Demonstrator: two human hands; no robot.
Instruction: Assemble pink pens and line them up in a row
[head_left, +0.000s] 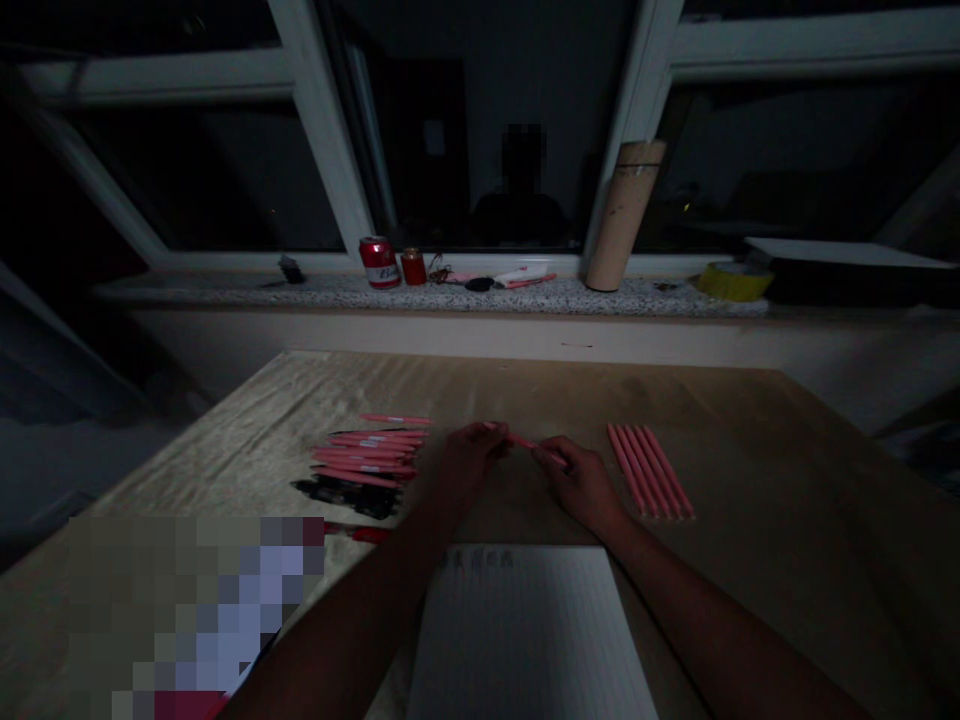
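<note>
A pink pen (523, 441) is held level between my two hands above the middle of the table. My left hand (474, 455) is closed around its left end, and my right hand (576, 474) pinches its right end. Left of my left hand lies a loose pile of pink pens (367, 458), with black pens (349, 494) at its near side. A row of several pink pens (651, 470) lies side by side to the right of my right hand. Below both hands rests a lined notebook page (532, 630) with faint marks along its top.
On the windowsill stand a red can (379, 263), a small red jar (413, 267), a tall wooden-look cylinder (625, 215) and a yellow tape roll (733, 281). A red pen (358, 532) lies near my left forearm. The lower left is pixelated.
</note>
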